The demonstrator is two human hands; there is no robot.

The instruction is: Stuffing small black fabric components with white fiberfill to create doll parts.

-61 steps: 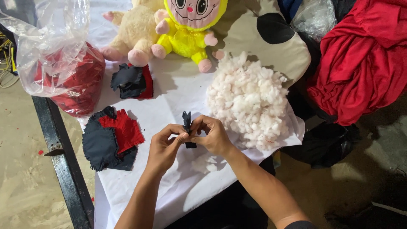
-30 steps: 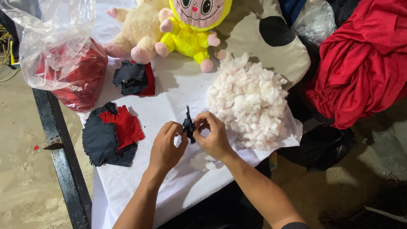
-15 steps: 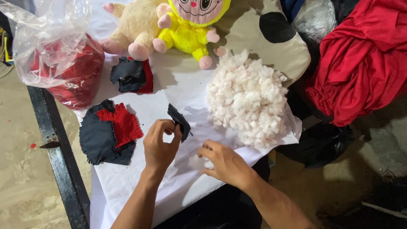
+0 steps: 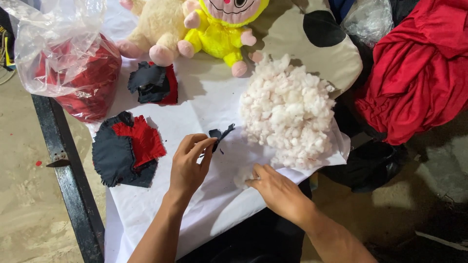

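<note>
The left hand (image 4: pixel 189 165) pinches a small dark fabric piece (image 4: pixel 219 132) in its fingertip grip, just above the white-covered worktop (image 4: pixel 204 102). The right hand (image 4: pixel 275 187), at four o'clock from it, closes its grip on a stuffing tuft (image 4: pixel 242 178) below the white stuffing pile (image 4: pixel 287 109).

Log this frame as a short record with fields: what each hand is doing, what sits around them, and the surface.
left hand: pinches a small dark fabric piece at its fingertips
right hand: on a small tuft of white stuffing
stuffing pile: white, right of the hands
fabric stack: dark and red, left of the hands
plush toys: far edge
surface: white sheet
</note>
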